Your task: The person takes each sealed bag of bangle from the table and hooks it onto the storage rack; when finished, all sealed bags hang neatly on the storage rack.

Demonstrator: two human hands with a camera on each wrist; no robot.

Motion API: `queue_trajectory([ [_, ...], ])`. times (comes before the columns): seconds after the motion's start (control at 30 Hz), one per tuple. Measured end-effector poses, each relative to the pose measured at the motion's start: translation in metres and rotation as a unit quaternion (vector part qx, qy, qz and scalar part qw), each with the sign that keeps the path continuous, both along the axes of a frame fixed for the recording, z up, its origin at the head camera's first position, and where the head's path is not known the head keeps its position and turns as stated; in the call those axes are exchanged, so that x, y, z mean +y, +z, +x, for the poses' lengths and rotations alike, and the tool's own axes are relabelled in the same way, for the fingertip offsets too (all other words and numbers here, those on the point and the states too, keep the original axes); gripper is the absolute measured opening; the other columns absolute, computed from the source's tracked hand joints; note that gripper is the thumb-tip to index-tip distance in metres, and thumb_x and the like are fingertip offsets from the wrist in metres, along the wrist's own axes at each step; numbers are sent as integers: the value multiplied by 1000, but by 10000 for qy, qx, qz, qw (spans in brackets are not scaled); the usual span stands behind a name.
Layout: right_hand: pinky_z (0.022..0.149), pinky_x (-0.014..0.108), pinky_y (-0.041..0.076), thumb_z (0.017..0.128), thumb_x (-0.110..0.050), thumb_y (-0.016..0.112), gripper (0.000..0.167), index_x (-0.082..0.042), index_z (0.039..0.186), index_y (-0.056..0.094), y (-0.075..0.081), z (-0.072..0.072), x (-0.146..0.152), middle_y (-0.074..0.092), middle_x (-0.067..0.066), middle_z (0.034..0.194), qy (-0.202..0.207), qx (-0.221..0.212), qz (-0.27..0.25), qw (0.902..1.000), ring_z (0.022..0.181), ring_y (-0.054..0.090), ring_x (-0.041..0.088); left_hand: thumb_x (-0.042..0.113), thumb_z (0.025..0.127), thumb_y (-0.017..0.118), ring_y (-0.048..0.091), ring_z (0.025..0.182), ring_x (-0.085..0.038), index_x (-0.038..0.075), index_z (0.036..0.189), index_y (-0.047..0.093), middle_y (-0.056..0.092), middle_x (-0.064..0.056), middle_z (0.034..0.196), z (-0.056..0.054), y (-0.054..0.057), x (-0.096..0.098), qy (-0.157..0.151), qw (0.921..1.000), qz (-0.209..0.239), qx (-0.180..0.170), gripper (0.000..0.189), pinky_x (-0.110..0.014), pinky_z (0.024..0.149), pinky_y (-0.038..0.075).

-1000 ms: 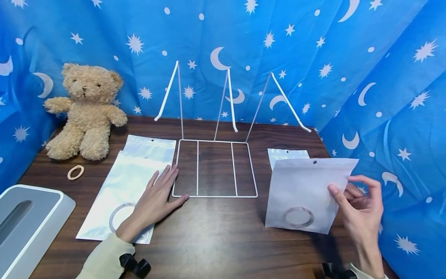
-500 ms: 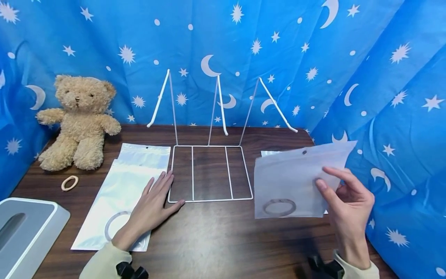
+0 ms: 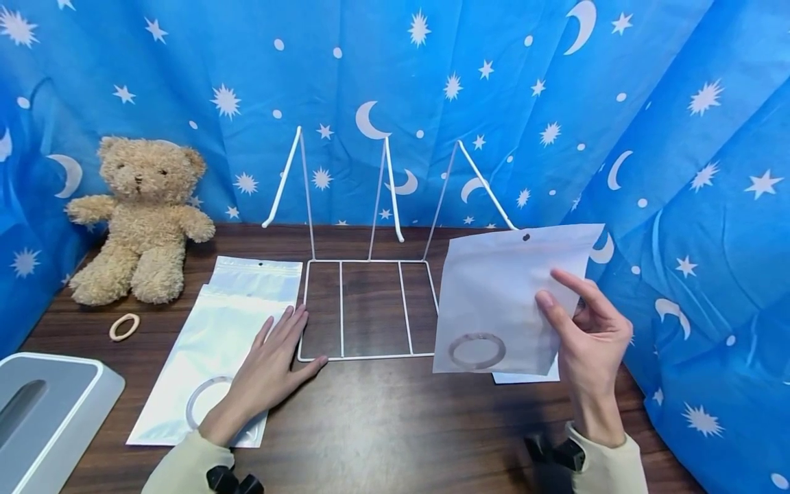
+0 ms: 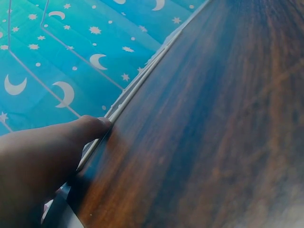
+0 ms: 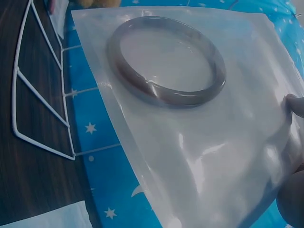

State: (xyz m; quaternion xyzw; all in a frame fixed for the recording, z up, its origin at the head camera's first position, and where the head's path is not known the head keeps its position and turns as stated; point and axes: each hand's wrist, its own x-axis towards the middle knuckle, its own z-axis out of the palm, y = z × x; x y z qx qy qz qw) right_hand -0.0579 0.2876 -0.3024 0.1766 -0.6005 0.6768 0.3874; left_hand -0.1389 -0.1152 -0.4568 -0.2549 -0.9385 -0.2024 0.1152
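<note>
My right hand (image 3: 589,336) pinches the right edge of a clear-front zip bag (image 3: 512,295) between thumb and fingers. A greyish bangle (image 5: 180,97) lies in the low part of that bag. In the head view the bag hangs in front of the right side of a white wire display rack (image 3: 376,357), overlapping its right arm's tip. My left hand (image 3: 265,377) lies palm down with fingers extended, over zip bags (image 3: 179,377) and at the rack's left side. Its thumb (image 4: 97,123) touches the rack's front base bar. Another bangle (image 3: 190,405) shows in the bag there.
Behind the held bag, another zip bag (image 3: 524,378) lies on the table (image 3: 370,439), mostly hidden. A teddy bear (image 3: 145,213) sits back left, with a small wooden ring (image 3: 124,328) before it. A grey-white box (image 3: 80,384) stands front left. A blue curtain (image 3: 531,41) hangs behind.
My right hand has lifted the bag with the bangle up and leftward, towards the rack's right arm. The left hand keeps its place by the rack; the head view has shifted slightly.
</note>
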Motion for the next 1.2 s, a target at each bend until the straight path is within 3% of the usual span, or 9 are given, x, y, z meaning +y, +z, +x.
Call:
queue_trajectory([
  [0.2,62,22,56,76,27,65,41,24,116,57,-3,-8,1,65,29,104,-128,-70,34,9999,80,68,26,64,89,57,24,145,-31,-2,149,36,33,-16,155,0,0,0,-2,10000,-23,1,92,-50,117,12],
  [0.4,74,35,58,79,24,65,41,22,119,57,-4,-13,2,63,32,112,-71,-160,42,9998,93,70,33,65,89,56,23,145,-30,-2,149,36,32,-15,156,-1,1,0,1,10000,-53,48,92,-49,117,12],
  [0.57,74,34,58,80,23,65,40,21,119,58,-6,-23,4,63,30,113,-97,-260,34,9996,94,69,32,66,90,54,22,145,-30,-1,149,36,31,-15,156,-1,0,0,3,10000,-73,-5,92,-49,117,11],
  [0.6,71,32,59,80,22,66,39,20,118,59,-7,-27,4,65,28,104,-115,-309,5,9995,88,70,29,66,90,53,22,145,-30,-1,150,35,30,-15,156,-1,-1,0,6,10000,-81,-22,92,-49,117,10],
  [0.77,69,28,59,83,14,69,37,14,120,63,-11,-52,5,65,20,93,-179,-761,-118,9969,79,66,23,66,90,54,22,145,-30,-1,150,35,30,-15,157,-1,0,0,15,9999,-114,-51,92,-49,117,10],
  [0.97,79,30,56,86,3,72,37,3,123,66,-12,-90,5,63,19,122,-33,-1156,-168,9931,105,61,28,64,89,56,23,145,-30,-2,150,35,30,-16,156,0,2,-1,44,9999,-119,-71,92,-49,117,11],
  [1.2,75,30,56,85,-4,76,39,-3,123,69,-8,-132,2,62,19,120,18,-1307,-52,9914,96,67,27,64,89,57,23,145,-29,-2,149,36,31,-15,156,1,1,0,76,9999,-66,-68,92,-49,117,11],
])
